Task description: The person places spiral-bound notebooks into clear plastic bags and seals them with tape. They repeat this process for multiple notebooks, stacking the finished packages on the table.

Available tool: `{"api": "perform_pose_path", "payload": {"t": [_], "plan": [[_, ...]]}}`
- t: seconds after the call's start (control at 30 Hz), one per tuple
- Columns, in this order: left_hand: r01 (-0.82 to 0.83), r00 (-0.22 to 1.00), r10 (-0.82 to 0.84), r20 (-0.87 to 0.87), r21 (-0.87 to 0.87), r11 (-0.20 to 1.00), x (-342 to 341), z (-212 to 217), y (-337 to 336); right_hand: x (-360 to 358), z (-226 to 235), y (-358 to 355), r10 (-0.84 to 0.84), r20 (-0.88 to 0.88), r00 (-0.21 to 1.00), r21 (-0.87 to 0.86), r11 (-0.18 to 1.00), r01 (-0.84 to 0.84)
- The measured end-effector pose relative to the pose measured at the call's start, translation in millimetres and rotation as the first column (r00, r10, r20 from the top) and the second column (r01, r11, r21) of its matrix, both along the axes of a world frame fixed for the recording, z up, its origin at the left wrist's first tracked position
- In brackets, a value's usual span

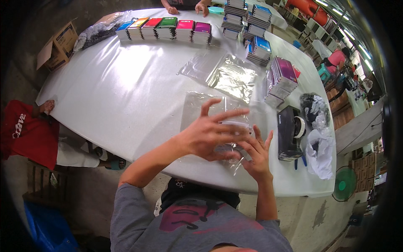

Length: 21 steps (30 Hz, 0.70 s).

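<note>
My left hand (216, 136) reaches across a transparent plastic bag (193, 110) near the table's front edge, its fingers spread. Close beside it, my right hand (257, 156) has its fingers stretched out, and the fingers of the two hands overlap in the picture. Under them, a pale-edged thing shows partly through the plastic; my fingers hide most of it, so its kind cannot be told. Just beyond lies a stack of shiny transparent plastic bags (233, 77). Neither hand visibly grips anything.
A black tape dispenser (287, 145), a blue-handled tool (300, 162) and crumpled plastic (320, 153) lie to the right. Purple spiral notebooks (282, 80) stand behind them. Coloured notebook stacks (168, 28) line the far side. A person in red (29, 134) is at the left; another person's hands (201, 9) are opposite.
</note>
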State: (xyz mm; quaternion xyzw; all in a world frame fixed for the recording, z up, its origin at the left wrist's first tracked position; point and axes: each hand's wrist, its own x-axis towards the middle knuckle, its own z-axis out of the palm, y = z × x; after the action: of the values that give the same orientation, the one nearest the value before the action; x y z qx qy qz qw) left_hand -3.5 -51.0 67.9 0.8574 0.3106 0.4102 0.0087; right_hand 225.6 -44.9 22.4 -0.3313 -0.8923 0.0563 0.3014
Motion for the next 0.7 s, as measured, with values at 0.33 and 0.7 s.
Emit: {"api": "perform_pose_path", "payload": {"t": [0.33,0.7], "plan": [[-0.102,0.968,0.035,-0.248,-0.266,0.959,-13,-23,-9,40,30,-10,-0.148,-0.254,0.956,-0.274,0.959,0.076],[-0.148,0.946,0.067,-0.317,-0.237,0.96,-10,-18,-5,198,-11,38,-0.784,-0.027,0.621,-0.8,0.39,0.457]]}}
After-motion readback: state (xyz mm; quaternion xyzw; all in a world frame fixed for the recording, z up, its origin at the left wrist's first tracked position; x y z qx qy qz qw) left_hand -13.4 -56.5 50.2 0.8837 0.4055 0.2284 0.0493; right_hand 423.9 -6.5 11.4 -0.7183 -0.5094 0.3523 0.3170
